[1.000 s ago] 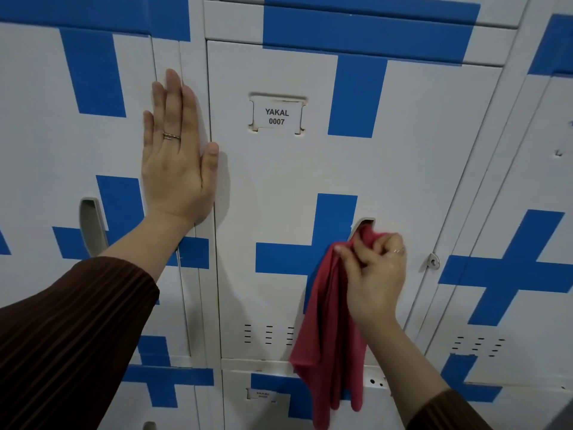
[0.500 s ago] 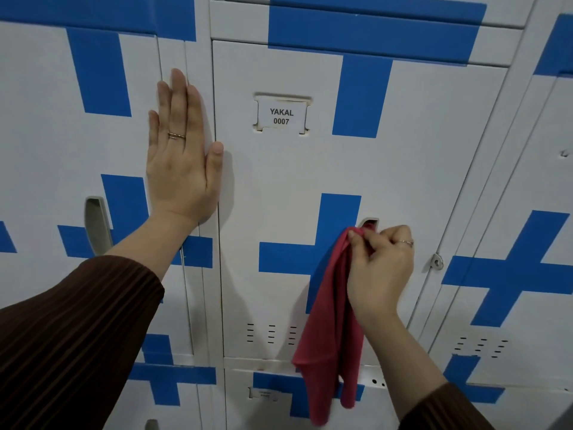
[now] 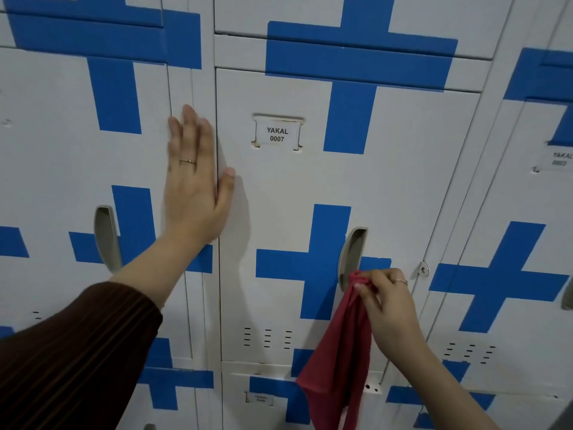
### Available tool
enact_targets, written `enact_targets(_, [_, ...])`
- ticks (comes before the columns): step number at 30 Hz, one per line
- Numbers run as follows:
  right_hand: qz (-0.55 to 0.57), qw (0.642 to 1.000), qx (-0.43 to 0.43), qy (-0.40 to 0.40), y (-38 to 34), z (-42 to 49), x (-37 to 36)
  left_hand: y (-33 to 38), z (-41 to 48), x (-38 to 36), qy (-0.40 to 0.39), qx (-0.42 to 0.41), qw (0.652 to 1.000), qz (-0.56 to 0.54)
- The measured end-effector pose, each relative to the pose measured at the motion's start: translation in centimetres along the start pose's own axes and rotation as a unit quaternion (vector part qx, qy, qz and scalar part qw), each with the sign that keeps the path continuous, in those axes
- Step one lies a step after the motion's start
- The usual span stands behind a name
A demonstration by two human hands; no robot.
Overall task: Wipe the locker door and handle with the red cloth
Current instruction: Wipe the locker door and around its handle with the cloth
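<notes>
Your left hand (image 3: 193,187) is flat and open, fingers together pointing up, thumb spread to the right, forearm rising from a dark ribbed sleeve (image 3: 71,352). Your right hand (image 3: 387,305) sits lower, thumb and fingertips pinched tight together, wrist bent, forearm angling down right.

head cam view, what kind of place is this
Probably a locker room or staff storage area: a bank of white metal locker doors with recessed handles, vent slots, and a name label reading YAKAL 0007.
</notes>
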State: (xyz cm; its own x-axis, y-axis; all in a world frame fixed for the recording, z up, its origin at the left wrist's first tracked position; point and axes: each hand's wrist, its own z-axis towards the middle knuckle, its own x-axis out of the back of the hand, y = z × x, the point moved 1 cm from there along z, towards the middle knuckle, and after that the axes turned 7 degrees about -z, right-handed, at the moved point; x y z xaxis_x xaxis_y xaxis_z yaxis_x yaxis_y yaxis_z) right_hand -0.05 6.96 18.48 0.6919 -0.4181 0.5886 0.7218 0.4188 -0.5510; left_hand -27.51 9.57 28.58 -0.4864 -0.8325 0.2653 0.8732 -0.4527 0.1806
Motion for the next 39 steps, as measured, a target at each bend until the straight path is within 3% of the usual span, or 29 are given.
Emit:
enact_targets(3, [0.04, 0.999, -0.021, 0.009, -1.0, -0.1, 1.1, 2.3, -1.9, -0.6, -0.006, -0.044, 0.998, -0.037])
enact_targets(6, [0.118, 0.993, -0.027, 0.005, -2.6, -0.1, 2.0, 5.8, -4.2, -1.6, -0.06, -0.061, 0.982, -0.167])
enact_targets(9, [0.237, 0.97, -0.04, -0.024, -4.2, 0.1, 3.0, 9.1, -5.7, -2.6, -0.181, 0.021, 0.932, -0.314])
enact_targets(12, [0.351, 0.932, -0.056, -0.071, -5.2, 0.3, 3.9, 10.7, -6.4, -3.7, -0.276, 0.115, 0.873, -0.385])
enact_targets(16, [0.364, 0.924, -0.072, -0.093, -4.9, 0.8, 5.0, 11.0, -6.5, -4.2, -0.332, 0.224, 0.777, -0.485])
enact_targets(21, [0.36, 0.92, -0.087, -0.128, -4.2, 1.1, 6.0, 11.2, -6.0, -3.9, -0.385, 0.241, 0.746, -0.486])
enact_targets(26, [0.406, 0.878, -0.151, -0.203, -3.8, 0.8, 6.4, 11.4, -5.3, -3.8, -0.375, 0.222, 0.764, -0.475])
enact_targets(30, [0.451, 0.853, -0.193, -0.176, -3.6, 0.3, 5.4, 12.5, -5.2, -4.2, -0.343, 0.207, 0.793, -0.459])
enact_targets(33, [0.442, 0.866, -0.169, -0.159, -3.0, -0.3, 4.8, 12.9, -4.8, -4.4, -0.294, 0.207, 0.811, -0.461])
enact_targets(39, [0.29, 0.921, -0.158, -0.207, -0.3, -1.7, 5.2, 12.5, -3.9, -4.8, -0.225, 0.19, 0.85, -0.437])
